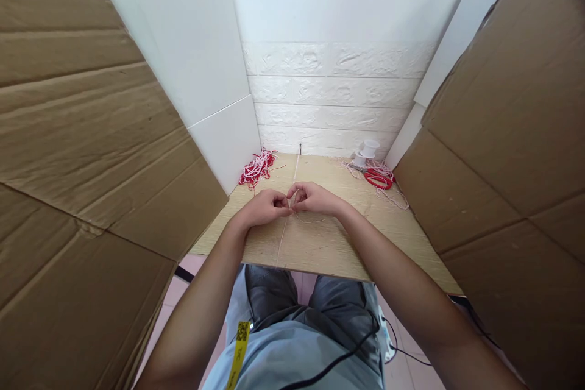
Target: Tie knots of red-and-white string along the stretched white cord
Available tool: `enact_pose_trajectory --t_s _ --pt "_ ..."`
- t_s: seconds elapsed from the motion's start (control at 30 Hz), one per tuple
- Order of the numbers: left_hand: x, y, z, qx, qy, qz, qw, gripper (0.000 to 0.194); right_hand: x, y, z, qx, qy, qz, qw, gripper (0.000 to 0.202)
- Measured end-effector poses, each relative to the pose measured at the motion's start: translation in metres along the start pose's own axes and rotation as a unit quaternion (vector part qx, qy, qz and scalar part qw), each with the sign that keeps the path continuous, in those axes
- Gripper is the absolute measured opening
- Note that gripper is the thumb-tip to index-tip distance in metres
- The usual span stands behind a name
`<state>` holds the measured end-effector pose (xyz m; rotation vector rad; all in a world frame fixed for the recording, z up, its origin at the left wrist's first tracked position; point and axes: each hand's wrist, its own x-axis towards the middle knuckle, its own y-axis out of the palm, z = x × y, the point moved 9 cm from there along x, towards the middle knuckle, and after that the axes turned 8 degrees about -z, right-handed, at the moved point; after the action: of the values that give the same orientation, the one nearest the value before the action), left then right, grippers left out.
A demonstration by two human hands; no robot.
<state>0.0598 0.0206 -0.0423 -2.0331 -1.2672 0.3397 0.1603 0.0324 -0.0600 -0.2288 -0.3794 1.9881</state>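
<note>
A thin pale cord [283, 239] runs from a small dark hook [300, 148] at the wall down to the front edge of the wooden table. My left hand [269, 207] is closed in a pinch on the cord near the middle of the table. Right beside it, my right hand [315, 198] has its fingers curled and pinched on the cord too, its fingertips almost meeting the left ones. A loose strand of cord [313, 221] curves out below my right hand. The exact crossing of the strands between the fingertips is too small to make out.
At the back left lies a tangle of red and white cord [258, 167]. Red-handled scissors [378, 179], white spools [369, 148] and pink-white cord [393, 197] lie at the back right. Tall cardboard panels [512, 134] flank the wooden table [329, 250].
</note>
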Motion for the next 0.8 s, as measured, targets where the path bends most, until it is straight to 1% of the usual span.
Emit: enact_pose_trajectory --t_s 0.13,0.2,0.33,0.43,0.53,0.7,0.8 --pt "0.003 -0.014 0.003 0.03 -0.006 -0.075 0.997 0.03 0.002 -0.002 -0.002 -0.015 -0.011 -0.009 1.0 0.034" --pt "0.004 -0.016 0.007 0.047 -0.015 -0.091 0.995 0.029 0.002 -0.002 -0.003 -0.015 -0.009 -0.014 1.0 0.034" --pt "0.004 -0.011 0.011 0.049 -0.025 -0.066 0.996 0.026 0.0 0.0 -0.006 0.015 0.022 -0.016 1.0 0.033" --pt "0.003 -0.01 0.01 0.044 -0.027 -0.054 0.997 0.027 -0.001 0.003 -0.007 0.04 0.041 -0.012 0.998 0.026" --pt "0.003 -0.01 0.008 0.039 -0.026 -0.049 0.998 0.026 -0.002 0.004 -0.007 0.053 0.057 -0.017 0.997 0.019" --pt "0.002 -0.011 0.006 0.034 -0.022 -0.052 0.998 0.027 -0.004 0.006 -0.006 0.077 0.081 -0.019 0.994 0.018" --pt "0.002 -0.008 0.002 0.022 -0.014 -0.038 0.999 0.028 -0.005 0.006 -0.004 0.079 0.079 -0.018 0.994 0.015"
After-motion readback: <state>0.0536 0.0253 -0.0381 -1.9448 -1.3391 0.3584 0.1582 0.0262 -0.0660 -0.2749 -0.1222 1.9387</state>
